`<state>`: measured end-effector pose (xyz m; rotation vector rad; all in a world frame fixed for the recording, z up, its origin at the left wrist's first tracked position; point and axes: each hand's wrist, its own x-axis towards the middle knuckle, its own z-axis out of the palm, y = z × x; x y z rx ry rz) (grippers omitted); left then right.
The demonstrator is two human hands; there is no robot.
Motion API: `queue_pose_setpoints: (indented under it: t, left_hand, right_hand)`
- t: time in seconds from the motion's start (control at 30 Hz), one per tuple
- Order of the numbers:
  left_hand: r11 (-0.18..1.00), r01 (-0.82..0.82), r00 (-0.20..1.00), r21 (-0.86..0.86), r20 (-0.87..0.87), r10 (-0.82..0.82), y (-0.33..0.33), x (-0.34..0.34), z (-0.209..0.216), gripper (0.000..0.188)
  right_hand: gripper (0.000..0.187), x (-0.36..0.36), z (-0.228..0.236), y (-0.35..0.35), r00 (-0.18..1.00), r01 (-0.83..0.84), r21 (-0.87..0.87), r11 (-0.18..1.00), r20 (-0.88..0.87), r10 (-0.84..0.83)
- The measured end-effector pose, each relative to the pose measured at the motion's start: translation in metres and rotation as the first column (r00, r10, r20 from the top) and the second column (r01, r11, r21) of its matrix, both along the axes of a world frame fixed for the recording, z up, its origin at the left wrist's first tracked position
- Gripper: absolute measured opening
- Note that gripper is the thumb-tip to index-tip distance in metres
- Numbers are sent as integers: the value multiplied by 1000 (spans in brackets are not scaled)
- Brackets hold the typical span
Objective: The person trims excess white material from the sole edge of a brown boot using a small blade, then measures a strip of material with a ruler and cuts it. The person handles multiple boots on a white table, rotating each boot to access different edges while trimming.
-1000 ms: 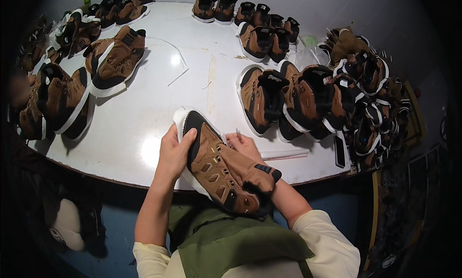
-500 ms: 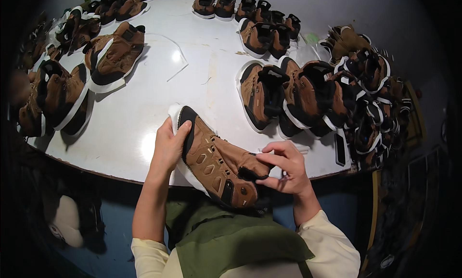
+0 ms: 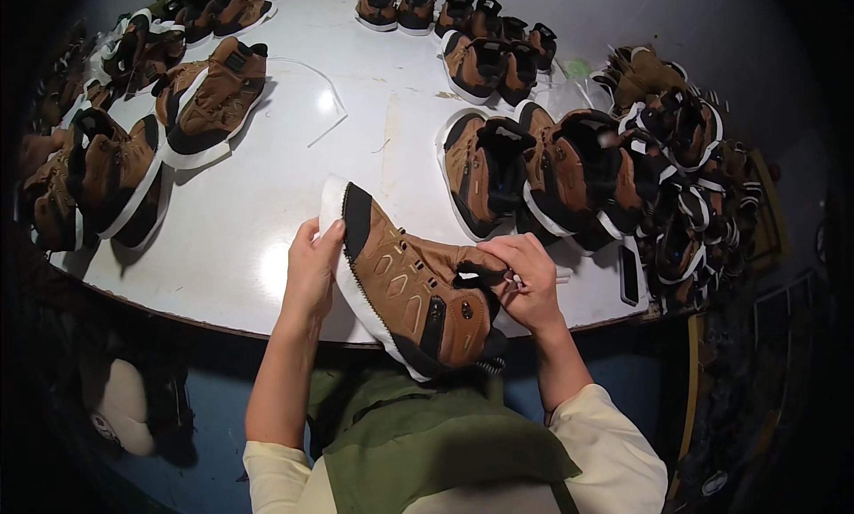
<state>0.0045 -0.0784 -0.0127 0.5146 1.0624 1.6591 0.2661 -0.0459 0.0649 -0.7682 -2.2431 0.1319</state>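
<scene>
A brown and black high-top shoe (image 3: 414, 287) with a white sole edge is held above the near edge of the white table. Its black toe points up and to the left, its heel toward me. My left hand (image 3: 311, 269) grips the white sole near the toe, thumb on the side. With closed fingers my right hand (image 3: 527, 278) pinches the top of the shoe's tongue, pulling it away from the collar. A small pale thing shows between those fingers, too little to name. The inside of the shoe is mostly hidden.
Similar shoes stand at the right, the nearest one (image 3: 476, 172) close to my right hand, with a crowded pile (image 3: 685, 238) beyond. More shoes (image 3: 116, 176) line the left side. A phone (image 3: 629, 274) lies by the right edge. A bent white strip (image 3: 334, 105) rests on the table (image 3: 267, 220).
The shoe has rolled so more of its side and sole edge face up. My right hand has shifted its hold and drawn the tongue outward, widening the opening.
</scene>
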Motion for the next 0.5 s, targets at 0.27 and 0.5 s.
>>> queue_pose_setpoints:
  t: [0.27, 0.5]
  left_hand:
    - [987, 82, 972, -141, 230, -47, -45, 22, -6, 24]
    - [983, 157, 988, -91, 20, -156, -54, 37, -5, 22]
  right_hand:
    - [36, 2, -10, 2, 997, 59, -26, 998, -55, -60]
    - [32, 9, -9, -6, 985, 80, -255, 964, -128, -115]
